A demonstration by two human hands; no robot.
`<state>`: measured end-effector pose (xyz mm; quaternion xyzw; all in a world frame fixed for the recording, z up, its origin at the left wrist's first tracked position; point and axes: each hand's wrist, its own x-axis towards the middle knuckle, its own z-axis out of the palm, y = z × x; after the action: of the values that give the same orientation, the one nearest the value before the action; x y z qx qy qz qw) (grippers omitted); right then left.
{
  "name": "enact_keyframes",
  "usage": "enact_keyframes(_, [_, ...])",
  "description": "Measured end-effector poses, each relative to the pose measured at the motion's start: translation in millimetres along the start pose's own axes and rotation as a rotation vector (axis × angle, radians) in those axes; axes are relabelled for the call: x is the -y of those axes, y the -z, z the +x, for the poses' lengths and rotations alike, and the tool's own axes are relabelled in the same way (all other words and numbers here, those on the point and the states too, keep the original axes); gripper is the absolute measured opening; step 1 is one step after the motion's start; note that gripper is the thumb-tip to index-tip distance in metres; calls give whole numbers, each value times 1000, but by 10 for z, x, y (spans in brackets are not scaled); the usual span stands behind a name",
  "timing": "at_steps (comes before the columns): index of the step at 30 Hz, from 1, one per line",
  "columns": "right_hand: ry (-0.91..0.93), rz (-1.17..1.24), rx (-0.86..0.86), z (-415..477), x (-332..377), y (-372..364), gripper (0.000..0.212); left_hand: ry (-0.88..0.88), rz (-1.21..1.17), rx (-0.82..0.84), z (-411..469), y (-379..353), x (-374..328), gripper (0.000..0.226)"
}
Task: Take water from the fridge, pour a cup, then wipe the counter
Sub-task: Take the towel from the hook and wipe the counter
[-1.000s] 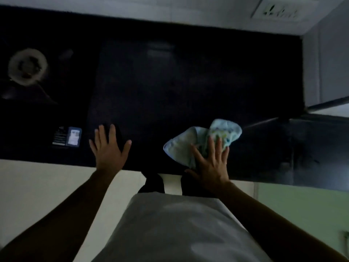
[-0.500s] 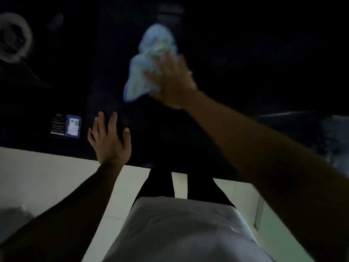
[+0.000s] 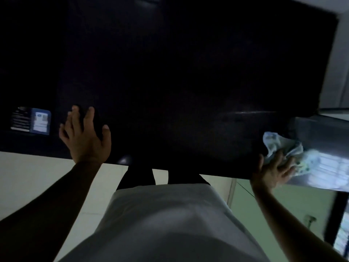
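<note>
A dark, glossy counter fills the upper part of the head view. My right hand presses a crumpled pale blue and white cloth onto the counter's near right corner, fingers spread over it. My left hand lies flat on the counter near its front edge at the left, fingers apart, holding nothing. No bottle or cup shows in this dim, blurred frame.
A small blue and black packet lies on the counter left of my left hand. A light wall rises at the right. Pale floor runs below the counter's front edge, and a bright reflection lies on the right surface.
My right hand swept the cloth from the far middle of the counter back to the near right corner. My left hand stayed planted near the front edge. The view swung right.
</note>
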<state>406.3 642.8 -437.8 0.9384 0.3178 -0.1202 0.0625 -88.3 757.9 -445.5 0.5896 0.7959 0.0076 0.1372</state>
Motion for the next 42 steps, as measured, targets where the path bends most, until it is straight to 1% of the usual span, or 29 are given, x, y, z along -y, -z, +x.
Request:
enact_keyframes(1, [-11, 18, -18, -61, 221, -49, 89, -2, 2, -6, -5, 3, -4, 66])
enact_keyframes(2, [45, 24, -17, -144, 496, -69, 92, -3, 2, -10, -12, 1, -11, 66])
enact_keyframes(3, [179, 15, -12, -262, 815, -78, 91, -6, 3, -12, -13, 1, -17, 66])
enact_keyframes(4, [383, -6, -9, -417, 1167, -91, 84, -7, 4, -13, -7, 3, -18, 66])
enact_keyframes(6, [890, 6, 49, -773, 1880, -160, 69, 4, 10, -9, 1, -4, -29, 67])
enact_keyframes(9, [1665, -61, 133, -1030, 2718, -189, 59, 36, 9, -36, -8, 2, -37, 69])
enact_keyframes(10, [1832, -144, 116, -907, 2863, -186, 56, 28, 11, -50, -15, -1, -42, 69])
enact_keyframes(11, [1920, -198, 65, -690, 2947, -165, 54, 19, 12, -53, -20, -6, -45, 68])
enact_keyframes(12, [1889, -189, 3, -399, 2972, -129, 52, 15, 12, -48, -29, -15, -38, 68])
enact_keyframes(13, [1730, -141, -33, -64, 2918, -82, 50, 13, 10, -40, -38, -18, -29, 68])
enact_keyframes(16, [959, -30, -117, 758, 2264, 132, 52, 21, 13, -28, -35, -13, -13, 68])
enact_keyframes(18, [540, 9, -103, 682, 1686, 182, 60, 23, 19, -26, -12, -7, -14, 68])
enact_keyframes(19, [398, 24, -70, 424, 1520, 134, 63, 24, 21, -20, -9, -11, -19, 69])
enact_keyframes(20, [351, 37, -58, 93, 1462, 61, 65, 27, 21, -16, -13, -15, -21, 69])
enact_keyframes(21, [404, 35, -65, -275, 1483, -34, 64, 29, 20, -14, -20, -15, -21, 69])
enact_keyframes(22, [527, 20, -49, -627, 1568, -131, 63, 28, 17, -17, -29, -17, -18, 69])
enact_keyframes(25, [1209, -27, 143, -1307, 1998, -261, 65, 27, 6, -29, -29, -23, -10, 69])
enact_keyframes(27, [1712, -138, 164, -1206, 2343, -268, 64, 40, -5, -41, -31, -24, -2, 69])
enact_keyframes(28, [1892, -210, 145, -1009, 2547, -242, 63, 41, -10, -54, -37, -22, -2, 70])
enact_keyframes(29, [1994, -218, 111, -775, 2728, -202, 59, 33, -14, -65, -37, -24, -6, 69])
enact_keyframes(30, [1976, -172, 60, -506, 2852, -171, 54, 23, -17, -73, -43, -27, -3, 68])
enact_keyframes(31, [1833, -109, 10, -211, 2892, -145, 50, 16, -19, -73, -46, -26, 1, 67])
enact_keyframes(34, [1041, -44, -143, 488, 2477, 42, 53, 1, -28, -65, -38, -27, 18, 66])
enact_keyframes(36, [577, 48, -191, 408, 2123, 80, 58, -10, -27, -63, -24, -17, 39, 66])
enact_keyframes(37, [389, 89, -159, 174, 2071, 36, 60, -18, -26, -59, -19, -11, 45, 66])
enact_keyframes(38, [294, 111, -127, -127, 2109, -20, 62, -25, -29, -54, -18, -9, 49, 65])
enact_keyframes(39, [297, 106, -99, -468, 2210, -68, 65, -30, -34, -51, -24, -12, 46, 65])
enact_keyframes(40, [406, 92, -51, -802, 2311, -153, 68, -36, -42, -51, -29, -17, 52, 65])
enact_keyframes(42, [848, -30, 45, -1432, 2468, -295, 75, -55, -58, -52, -42, -21, 67, 65])
